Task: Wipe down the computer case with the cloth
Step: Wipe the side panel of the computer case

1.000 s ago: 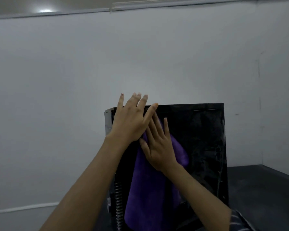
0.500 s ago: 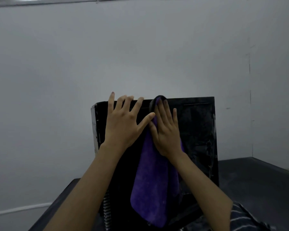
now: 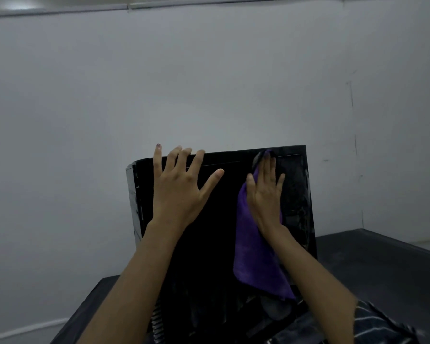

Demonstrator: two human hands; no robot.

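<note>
A black computer case stands upright on a dark table, its glossy side panel facing me. My left hand lies flat on the panel's upper left, fingers spread and reaching over the top edge. My right hand presses a purple cloth flat against the upper right of the panel. The cloth's top edge peeks above the fingertips near the case's top, and the rest hangs down below the wrist.
The dark table runs to the right and ends near a corner of the plain white wall. A striped sleeve shows at the bottom right. The table's left edge drops off to the floor.
My right hand has slid the cloth rightward along the top of the panel, away from my left hand. The left hand has stayed on the upper left of the case.
</note>
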